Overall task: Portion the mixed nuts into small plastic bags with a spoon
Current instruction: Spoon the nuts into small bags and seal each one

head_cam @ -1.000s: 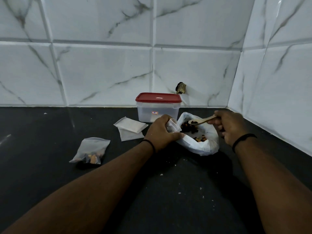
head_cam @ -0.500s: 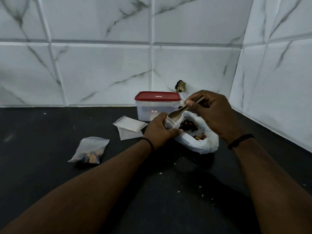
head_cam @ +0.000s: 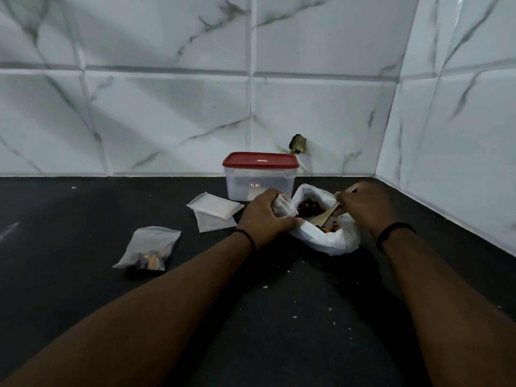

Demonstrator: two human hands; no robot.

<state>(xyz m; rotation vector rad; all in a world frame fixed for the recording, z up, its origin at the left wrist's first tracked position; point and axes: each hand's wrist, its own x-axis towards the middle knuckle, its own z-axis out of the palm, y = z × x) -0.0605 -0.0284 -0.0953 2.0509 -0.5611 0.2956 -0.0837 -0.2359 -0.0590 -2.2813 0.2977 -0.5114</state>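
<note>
Now back down in the big white bag [head_cam: 329, 241] at centre right: right hand [head_cam: 365, 208] clamped on the wooden spoon [head_cam: 326, 216], bowl dipped among the mixed nuts [head_cam: 310, 205], no longer raised over the small bag [head_cam: 282, 206] as half a second ago. Left hand [head_cam: 264, 216] still pinching that small bag open beside it. Likely another scoop beginning. Further left: one filled bag [head_cam: 148, 248], flat empty bags [head_cam: 215, 210], red-lidded tub [head_cam: 261, 175] behind.
</note>
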